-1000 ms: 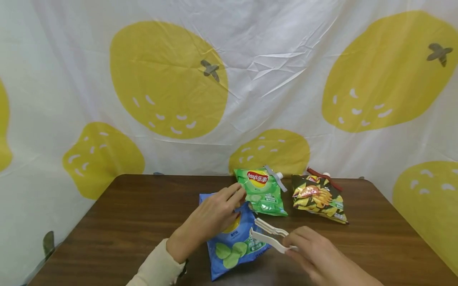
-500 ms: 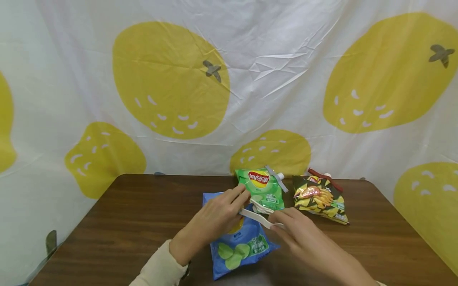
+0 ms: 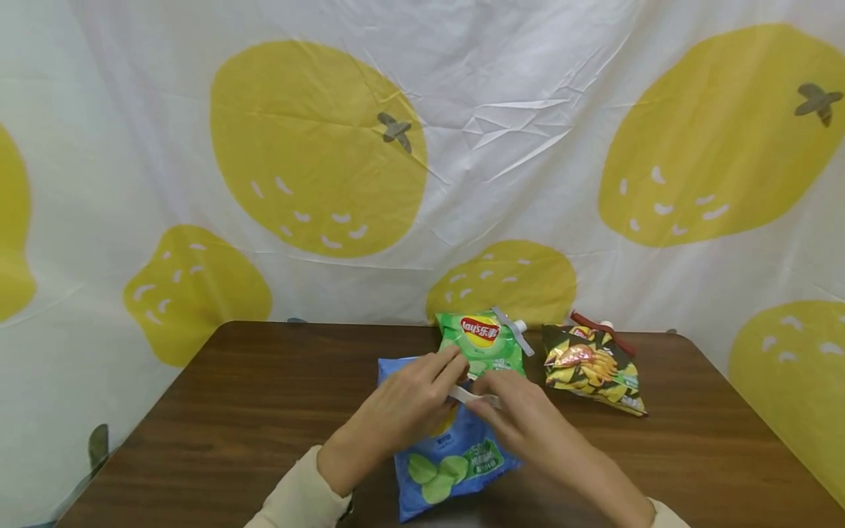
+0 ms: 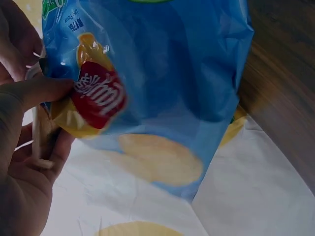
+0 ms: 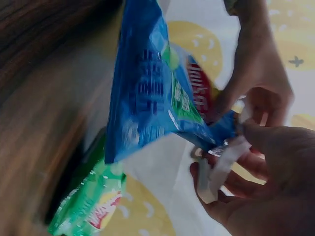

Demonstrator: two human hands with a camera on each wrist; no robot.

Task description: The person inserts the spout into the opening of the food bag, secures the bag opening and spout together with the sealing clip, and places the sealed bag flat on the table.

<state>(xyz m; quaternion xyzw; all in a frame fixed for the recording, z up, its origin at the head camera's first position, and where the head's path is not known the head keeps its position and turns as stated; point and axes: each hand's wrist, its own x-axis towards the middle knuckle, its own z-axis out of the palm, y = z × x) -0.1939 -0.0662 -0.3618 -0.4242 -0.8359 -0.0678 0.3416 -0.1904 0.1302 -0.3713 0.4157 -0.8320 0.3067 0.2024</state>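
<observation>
A blue bag of Lay's chips (image 3: pixel 432 466) is held up at the front middle of the table. My left hand (image 3: pixel 403 407) pinches it near its upper edge, thumb over the logo in the left wrist view. In my right hand (image 3: pixel 535 425) is a white bag clip (image 5: pixel 226 164), its two arms around a folded part of the bag in the right wrist view. Both hands are close together at the clip. Whether the clip is fastened cannot be told, since fingers cover much of it.
Behind the blue bag lies a green chip bag (image 3: pixel 482 345) with a grey clip (image 3: pixel 513 330). To its right is a black and yellow chip bag (image 3: pixel 587 359) with a dark red clip (image 3: pixel 602 332). A lemon-print cloth (image 3: pixel 317 147) hangs behind the brown table (image 3: pixel 277 411).
My right hand has moved left and up, bringing the clip from beside the blue bag onto its gathered edge. The left hand has kept its pinch and shifted slightly right with the view.
</observation>
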